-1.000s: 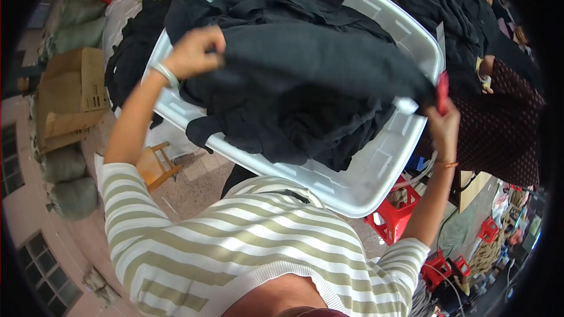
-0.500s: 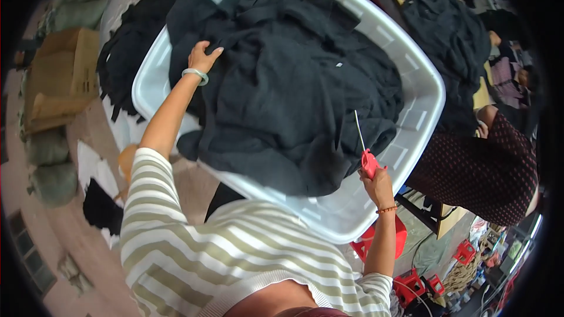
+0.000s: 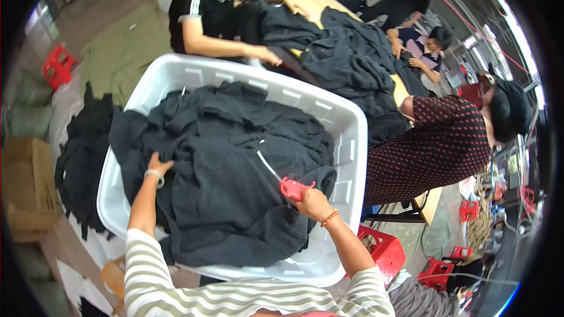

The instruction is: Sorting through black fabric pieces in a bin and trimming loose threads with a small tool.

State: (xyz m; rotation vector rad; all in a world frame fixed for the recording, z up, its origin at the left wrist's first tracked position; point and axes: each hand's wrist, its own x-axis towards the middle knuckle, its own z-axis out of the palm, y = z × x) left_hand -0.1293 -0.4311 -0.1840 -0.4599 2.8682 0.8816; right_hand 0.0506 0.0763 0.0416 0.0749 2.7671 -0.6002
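A large white plastic tub [image 3: 355, 141] in front of me is heaped with black cloth [image 3: 217, 182]. At the left of the heap, my left hand [image 3: 157, 166] has its fingers and thumb closed on a fold of the cloth; its fingertips are partly hidden. My right hand [image 3: 312, 202] is wrapped round a red air blow gun [image 3: 294, 188] over the right part of the heap. The gun's long thin pale nozzle [image 3: 268, 165] points to the far left, above the cloth. A small white tag [image 3: 261, 141] shows near the nozzle's tip.
Beyond the tub, a co-worker in black [image 3: 217, 23] reaches over a table heaped with black cloth [image 3: 352, 47]. Close on the right stands a person in dotted clothing [image 3: 435, 147]. A black cloth pile [image 3: 88, 158] and cardboard box [image 3: 29, 182] are left; a red stool [image 3: 385, 252] stands right.
The view has shifted, bringing the table and co-workers into sight. My right hand has moved the blow gun leftward over the cloth. My left hand has closed on the cloth.
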